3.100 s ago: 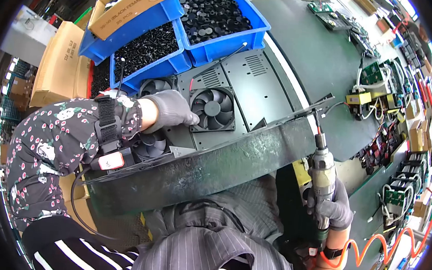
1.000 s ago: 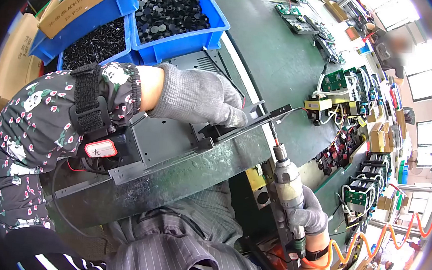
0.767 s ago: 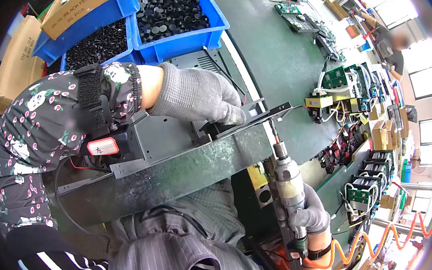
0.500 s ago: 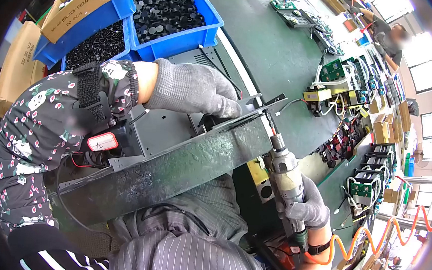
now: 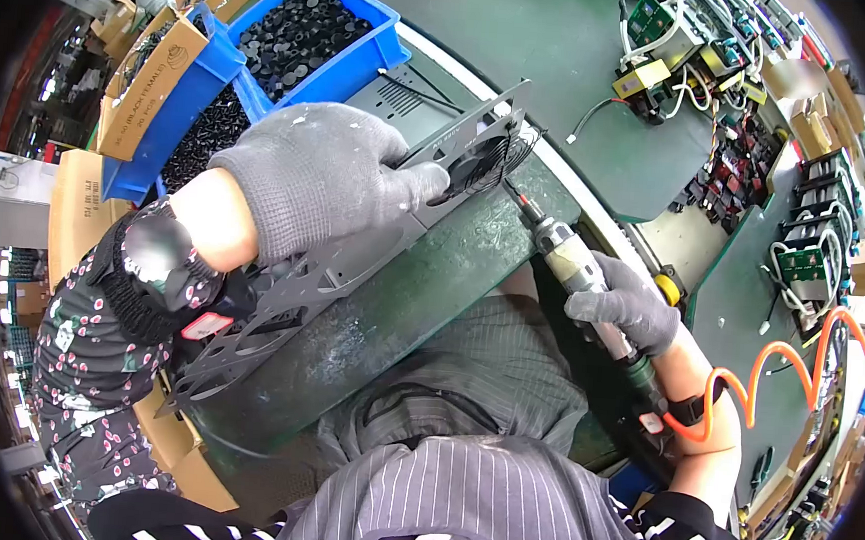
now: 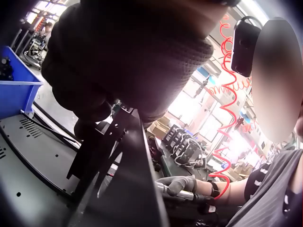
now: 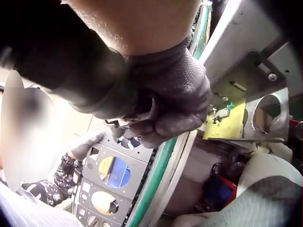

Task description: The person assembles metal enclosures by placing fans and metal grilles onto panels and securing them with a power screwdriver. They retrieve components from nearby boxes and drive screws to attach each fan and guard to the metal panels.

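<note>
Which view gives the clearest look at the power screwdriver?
The head view: the screwdriver shows from its bit at the fan panel back to the right hand gripping it. The left wrist view catches only a distant sliver in that hand; the right wrist view hides it inside the gloved grip.

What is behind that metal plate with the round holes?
A black fan shows through the grille of the plate, where the left hand grips. Plate and hand cover the rest of it.
</note>
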### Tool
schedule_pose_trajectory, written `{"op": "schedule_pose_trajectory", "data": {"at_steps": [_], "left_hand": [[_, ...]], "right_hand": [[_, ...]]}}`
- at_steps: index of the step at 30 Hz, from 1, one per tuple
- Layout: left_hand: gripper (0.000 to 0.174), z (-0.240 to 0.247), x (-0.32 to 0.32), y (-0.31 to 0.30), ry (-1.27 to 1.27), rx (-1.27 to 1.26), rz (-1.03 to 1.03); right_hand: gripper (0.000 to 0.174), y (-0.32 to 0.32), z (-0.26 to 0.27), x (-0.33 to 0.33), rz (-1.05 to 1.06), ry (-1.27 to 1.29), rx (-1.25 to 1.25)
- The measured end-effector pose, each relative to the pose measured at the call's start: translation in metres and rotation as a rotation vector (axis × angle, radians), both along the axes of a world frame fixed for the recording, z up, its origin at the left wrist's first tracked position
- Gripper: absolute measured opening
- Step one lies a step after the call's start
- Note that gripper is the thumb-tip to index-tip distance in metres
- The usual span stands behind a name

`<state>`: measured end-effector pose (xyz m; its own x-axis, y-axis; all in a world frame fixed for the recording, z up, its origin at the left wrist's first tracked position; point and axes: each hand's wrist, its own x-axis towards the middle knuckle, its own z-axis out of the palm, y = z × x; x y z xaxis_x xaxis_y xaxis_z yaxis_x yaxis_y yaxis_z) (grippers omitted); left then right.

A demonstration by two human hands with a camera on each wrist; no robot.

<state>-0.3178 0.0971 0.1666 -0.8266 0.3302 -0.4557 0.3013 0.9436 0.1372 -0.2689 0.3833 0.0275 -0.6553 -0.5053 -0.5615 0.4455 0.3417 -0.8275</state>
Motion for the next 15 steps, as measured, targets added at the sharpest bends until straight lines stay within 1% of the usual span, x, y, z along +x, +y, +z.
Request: {"op": "schedule_pose_trajectory", "data": {"at_steps": [1, 2, 4, 5, 7, 8, 9, 11, 12, 14, 15], "left_hand": [[0.047, -0.001, 0.000, 0.001, 0.011, 0.004, 0.019], [0.049, -0.001, 0.000, 0.003, 0.013, 0.004, 0.018], [0.050, -0.002, -0.002, 0.001, -0.011, 0.017, 0.035], [0.051, -0.003, -0.003, 0.001, -0.032, 0.039, 0.054], [0.051, -0.003, -0.006, 0.001, -0.050, -0.001, 0.053], [0.052, -0.003, -0.007, 0.001, -0.068, -0.033, 0.051], [0.052, -0.005, -0.006, -0.001, -0.067, -0.043, 0.049], [0.055, -0.009, -0.006, -0.004, -0.011, 0.030, 0.009], [0.055, -0.008, -0.006, -0.003, -0.011, 0.024, 0.007], [0.055, -0.005, -0.005, 0.000, -0.103, 0.005, 0.113], [0.055, -0.005, -0.006, 0.001, -0.102, 0.001, 0.113]], "right_hand": [[0.046, 0.000, -0.001, -0.001, 0.034, 0.020, -0.012], [0.046, -0.002, 0.001, -0.002, 0.033, 0.020, -0.021], [0.055, -0.005, 0.005, -0.002, 0.103, 0.070, 0.018], [0.055, -0.005, 0.003, -0.003, 0.103, 0.071, 0.010], [0.059, -0.003, -0.002, -0.004, 0.180, 0.057, 0.005], [0.058, -0.009, 0.004, 0.000, 0.134, -0.001, -0.131], [0.058, -0.012, 0.003, 0.002, 0.132, 0.001, -0.141], [0.056, -0.015, -0.001, 0.006, 0.159, 0.026, -0.140], [0.056, -0.020, -0.013, 0.007, 0.182, 0.195, -0.162], [0.056, -0.018, -0.014, 0.012, 0.193, 0.154, -0.146], [0.057, -0.020, -0.007, 0.014, 0.203, 0.111, -0.124]]}}
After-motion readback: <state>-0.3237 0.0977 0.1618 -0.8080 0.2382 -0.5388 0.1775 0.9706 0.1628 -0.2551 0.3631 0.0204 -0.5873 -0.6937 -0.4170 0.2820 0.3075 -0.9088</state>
